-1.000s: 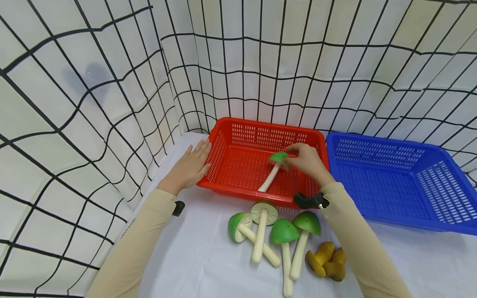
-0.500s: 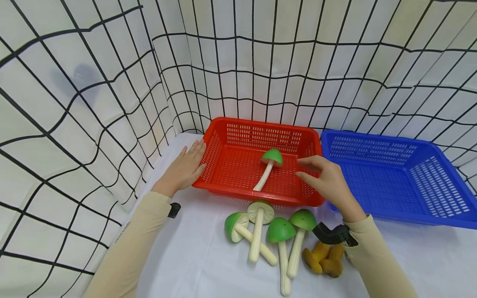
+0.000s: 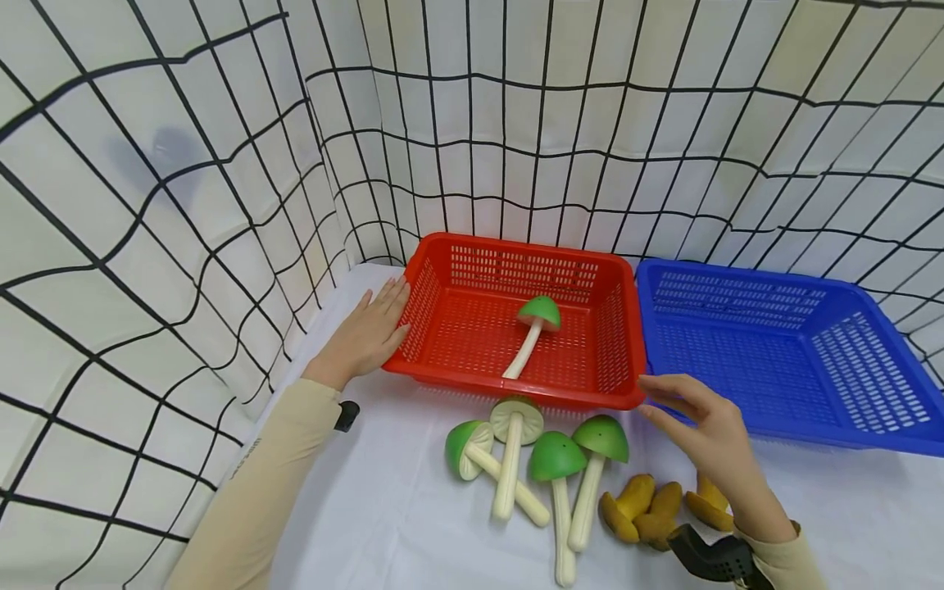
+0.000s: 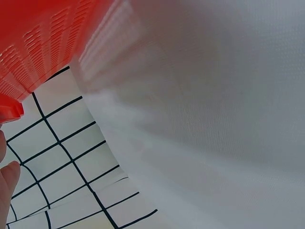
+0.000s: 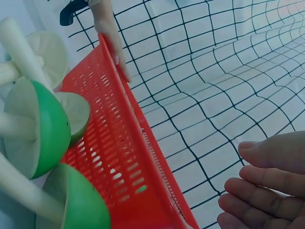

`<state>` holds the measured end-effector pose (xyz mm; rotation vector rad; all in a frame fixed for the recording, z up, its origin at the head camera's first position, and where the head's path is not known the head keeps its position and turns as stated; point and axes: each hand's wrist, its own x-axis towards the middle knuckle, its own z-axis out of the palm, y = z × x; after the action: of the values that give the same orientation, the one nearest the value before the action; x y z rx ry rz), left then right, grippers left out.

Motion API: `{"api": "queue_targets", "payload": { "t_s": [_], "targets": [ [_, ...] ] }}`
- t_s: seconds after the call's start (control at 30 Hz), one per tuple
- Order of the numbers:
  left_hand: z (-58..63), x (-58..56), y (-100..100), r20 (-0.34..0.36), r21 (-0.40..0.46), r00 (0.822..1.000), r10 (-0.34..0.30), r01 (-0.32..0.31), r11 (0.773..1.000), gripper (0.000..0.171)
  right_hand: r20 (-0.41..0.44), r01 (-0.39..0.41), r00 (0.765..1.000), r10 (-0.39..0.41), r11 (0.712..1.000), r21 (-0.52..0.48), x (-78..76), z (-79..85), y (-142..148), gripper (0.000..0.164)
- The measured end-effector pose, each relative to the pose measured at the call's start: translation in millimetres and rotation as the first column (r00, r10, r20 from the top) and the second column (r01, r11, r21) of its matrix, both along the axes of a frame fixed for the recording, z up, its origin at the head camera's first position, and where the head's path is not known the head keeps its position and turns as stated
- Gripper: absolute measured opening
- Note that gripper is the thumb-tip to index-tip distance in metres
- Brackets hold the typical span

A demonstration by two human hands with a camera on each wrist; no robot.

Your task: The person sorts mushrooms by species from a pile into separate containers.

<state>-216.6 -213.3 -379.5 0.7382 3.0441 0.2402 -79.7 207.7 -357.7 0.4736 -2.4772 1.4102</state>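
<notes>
My left hand (image 3: pixel 369 332) rests on the left end of the red basket (image 3: pixel 465 328), its fingers straight along the rim. Inside that basket lies one toy mushroom (image 3: pixel 542 311) with a green cap and white stem, angled toward the front wall. Near the basket's front right corner, my right hand (image 3: pixel 711 434) hovers with fingers spread from the thumb and nothing in between. In the right wrist view, the fingers (image 5: pixel 259 200) show bare beside the red basket wall. Several more green-capped mushrooms (image 3: pixel 557 457) lie on the table in front of the basket, two of them crossed.
Brown-yellow mushrooms (image 3: pixel 636 498) lie to the right of the green ones, one (image 3: pixel 710 501) partly behind my right wrist. A blue basket (image 3: pixel 737 352) stands right beside the red one. Black wire grid (image 3: pixel 542 123) with white sheeting rises behind and on the left.
My right hand has let go of the green-capped mushroom in the red basket and drawn back over the rim, toward the right and front. The left hand stays on the basket.
</notes>
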Motion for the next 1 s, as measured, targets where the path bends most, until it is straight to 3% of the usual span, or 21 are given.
{"api": "queue_targets", "payload": {
  "t_s": [0.1,0.4,0.57,1.0],
  "targets": [
    [-0.5,-1.4,0,0.002,-0.002,1.000,-0.002,0.002,1.000,0.061,-0.001,0.015,1.000,-0.015,1.000,-0.012,9.2,-1.7,7,0.032],
    [0.2,-1.8,0,0.008,0.005,1.000,-0.001,0.001,1.000,0.062,-0.008,0.058,0.998,-0.058,0.994,0.091,24.3,-14.7,16,0.031],
    [-0.9,-2.3,1,0.012,0.003,1.000,0.000,0.000,1.000,0.062,-0.023,0.029,0.999,-0.027,0.997,0.065,27.4,-27.2,15,0.035],
    [-1.0,-2.1,2,0.014,0.007,1.000,-0.006,0.006,1.000,0.061,0.060,0.045,0.997,-0.055,0.987,0.154,27.3,-57.1,8,0.039]
  ]
}}
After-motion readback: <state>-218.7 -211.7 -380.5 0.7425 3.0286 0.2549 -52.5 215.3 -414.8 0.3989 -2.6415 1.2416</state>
